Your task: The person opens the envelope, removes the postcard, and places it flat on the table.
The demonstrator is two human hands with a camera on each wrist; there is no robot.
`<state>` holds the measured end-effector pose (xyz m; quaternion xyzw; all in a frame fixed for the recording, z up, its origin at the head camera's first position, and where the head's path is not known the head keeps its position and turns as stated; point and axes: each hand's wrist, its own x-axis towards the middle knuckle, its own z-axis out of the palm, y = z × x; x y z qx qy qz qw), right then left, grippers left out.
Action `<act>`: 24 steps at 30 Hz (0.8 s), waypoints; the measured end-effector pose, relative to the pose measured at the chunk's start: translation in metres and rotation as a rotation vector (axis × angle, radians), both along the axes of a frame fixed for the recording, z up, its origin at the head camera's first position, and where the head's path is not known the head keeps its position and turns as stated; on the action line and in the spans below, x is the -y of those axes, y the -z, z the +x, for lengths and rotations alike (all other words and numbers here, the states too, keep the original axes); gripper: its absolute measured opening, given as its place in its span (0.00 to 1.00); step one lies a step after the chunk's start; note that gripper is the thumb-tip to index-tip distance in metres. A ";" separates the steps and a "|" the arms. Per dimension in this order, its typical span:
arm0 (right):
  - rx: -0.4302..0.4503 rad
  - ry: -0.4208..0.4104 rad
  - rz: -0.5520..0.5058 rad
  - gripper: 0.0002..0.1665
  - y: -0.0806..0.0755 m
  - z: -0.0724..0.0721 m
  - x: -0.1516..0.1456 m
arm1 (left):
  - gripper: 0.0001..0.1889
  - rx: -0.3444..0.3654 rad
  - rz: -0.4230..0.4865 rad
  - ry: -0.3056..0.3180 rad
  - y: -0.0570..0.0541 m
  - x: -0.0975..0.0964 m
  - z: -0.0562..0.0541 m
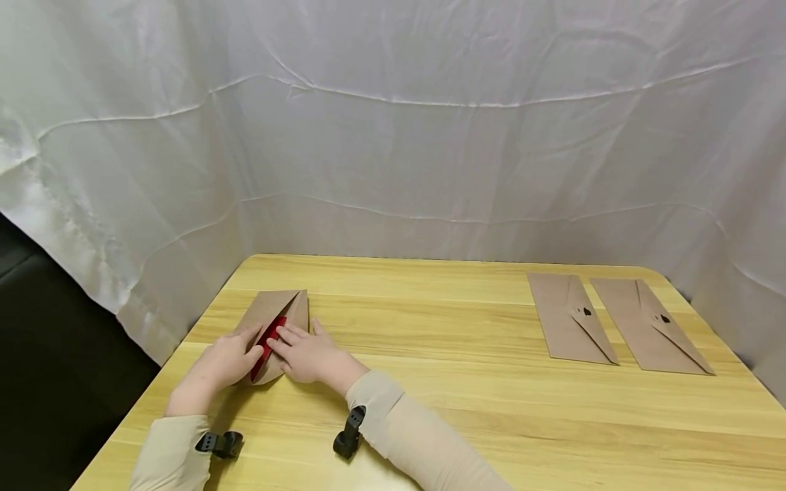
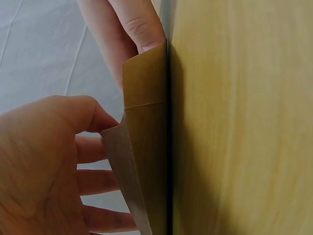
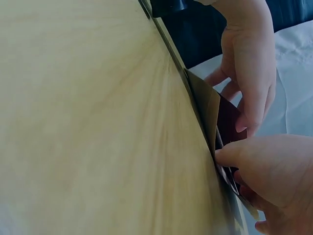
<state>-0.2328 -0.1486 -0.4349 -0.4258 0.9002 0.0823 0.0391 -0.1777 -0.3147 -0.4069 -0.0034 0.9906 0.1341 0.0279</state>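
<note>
A brown paper envelope (image 1: 270, 303) lies at the left of the table, its pocket spread open. Inside the opening shows a flat red piece (image 1: 265, 348) that looks like paper or card. My left hand (image 1: 222, 360) is over the envelope's left side, with thumb and fingers pinching the edge of its opening. The fingers of my right hand (image 1: 310, 354) reach across from the right and press on the red piece. In the left wrist view, my left thumb touches a corner of the envelope (image 2: 144, 107). Part of the red piece is hidden by fingers and paper.
Two flat brown envelopes, one (image 1: 555, 317) beside the other (image 1: 638, 331), lie at the right, each with a small dark mark on its flap. The wooden table (image 1: 430, 327) is backed by a pale curtain (image 1: 430, 150). Something black (image 1: 61, 368) stands left of it.
</note>
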 end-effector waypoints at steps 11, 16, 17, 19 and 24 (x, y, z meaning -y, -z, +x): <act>0.059 0.015 -0.005 0.31 0.000 -0.003 -0.001 | 0.29 0.008 0.001 -0.002 0.001 0.000 -0.001; 0.077 0.041 -0.044 0.32 0.001 -0.006 -0.002 | 0.29 0.011 0.002 -0.001 0.000 0.000 -0.001; 0.081 0.045 -0.050 0.32 0.001 -0.007 -0.002 | 0.29 0.012 0.002 0.000 0.000 0.000 -0.001; 0.095 0.052 -0.061 0.32 0.000 -0.009 -0.003 | 0.30 0.015 0.004 0.002 0.001 -0.001 -0.001; 0.122 0.059 -0.090 0.32 0.001 -0.011 -0.005 | 0.30 0.021 0.006 -0.002 0.001 -0.001 -0.001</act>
